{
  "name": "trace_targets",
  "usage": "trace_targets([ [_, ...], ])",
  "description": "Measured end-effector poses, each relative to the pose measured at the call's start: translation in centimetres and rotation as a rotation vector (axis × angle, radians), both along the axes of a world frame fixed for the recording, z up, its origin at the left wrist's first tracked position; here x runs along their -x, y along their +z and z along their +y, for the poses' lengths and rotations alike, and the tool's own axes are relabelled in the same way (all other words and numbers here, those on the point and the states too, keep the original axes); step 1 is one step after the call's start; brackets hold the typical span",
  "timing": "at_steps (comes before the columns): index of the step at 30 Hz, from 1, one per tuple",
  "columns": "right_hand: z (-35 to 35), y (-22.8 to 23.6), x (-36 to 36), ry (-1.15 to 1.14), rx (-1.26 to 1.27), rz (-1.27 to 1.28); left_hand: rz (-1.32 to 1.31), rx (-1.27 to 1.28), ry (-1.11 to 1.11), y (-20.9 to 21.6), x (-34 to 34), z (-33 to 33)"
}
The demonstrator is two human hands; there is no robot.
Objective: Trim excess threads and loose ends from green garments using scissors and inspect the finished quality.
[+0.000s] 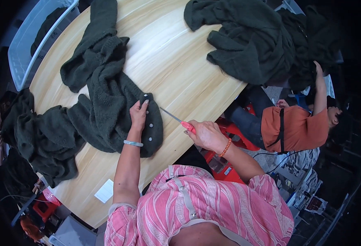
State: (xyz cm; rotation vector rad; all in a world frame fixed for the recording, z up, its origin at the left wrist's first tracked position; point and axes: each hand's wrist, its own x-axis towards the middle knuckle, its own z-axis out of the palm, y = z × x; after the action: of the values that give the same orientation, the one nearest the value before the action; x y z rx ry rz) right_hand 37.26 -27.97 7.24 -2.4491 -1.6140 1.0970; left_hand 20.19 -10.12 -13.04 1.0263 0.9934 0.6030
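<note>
A dark green, fuzzy knit cardigan [111,110] lies bunched on the table before me. Several small shiny buttons run down its front edge. My left hand [138,115] pinches the cloth beside the upper buttons, thumb and fingers closed on it. To the right, just off the cardigan's edge, my right hand [207,135] grips red-handled scissors [187,126]. Their slim metal blades look closed and point up and left toward the buttons, apart from the cloth. My fingers hide part of the handle.
The pale wooden table [168,53] has a curved edge. More dark green garments [258,45] are heaped at the far right and others [45,135] at the left. A white card [104,191] lies near the front edge. A clear bin [24,53] stands far left. A co-worker in orange [295,127] sits right.
</note>
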Motion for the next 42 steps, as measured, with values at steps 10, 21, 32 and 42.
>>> trace_targets([
  [10, 0.2, -0.1, -0.2, 0.075, -0.001, 0.118, -0.293, 0.264, 0.168, 0.5, 0.1, -1.0],
  [21, 2.2, -0.3, -1.1, 0.256, 0.058, 0.179, 0.161, -0.204, -0.054, 1.8, 1.1, -2.0],
  [32, 0.4, -3.7, -4.4, 0.093, -0.035, 0.166, 0.892, -0.116, -1.202, 8.7, 21.0, -10.4],
  [42, 2.2, -2.7, -6.8, 0.029, -0.106, 0.136, 0.974, -0.935, 0.100, 10.1, 10.7, 8.9],
])
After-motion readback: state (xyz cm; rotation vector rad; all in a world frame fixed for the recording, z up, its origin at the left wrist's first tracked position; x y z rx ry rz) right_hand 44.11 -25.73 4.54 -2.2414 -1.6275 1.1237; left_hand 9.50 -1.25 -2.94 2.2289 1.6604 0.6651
